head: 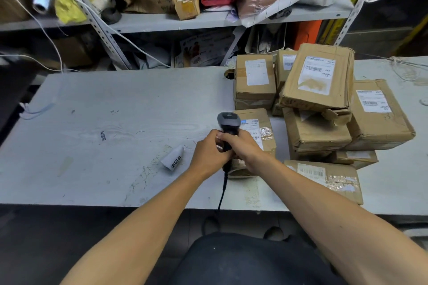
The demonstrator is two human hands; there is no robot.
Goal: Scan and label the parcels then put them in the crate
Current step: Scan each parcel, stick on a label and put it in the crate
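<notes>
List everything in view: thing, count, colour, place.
Parcels: at least seven, brown cardboard, piled on table's right side.
Scanner: one, grey-black, corded, over the near-centre parcel.
Label roll: one, white with black print, table centre.
Table: one, grey.
Shelf: one, grey metal, behind table, holding boxes and bags.
Left hand: grips scanner handle.
Right hand: grips scanner handle.

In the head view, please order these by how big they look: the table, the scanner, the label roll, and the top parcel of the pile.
1. table
2. top parcel
3. scanner, partly hidden by both hands
4. label roll

The last two look close, so their order is unsure.
</notes>
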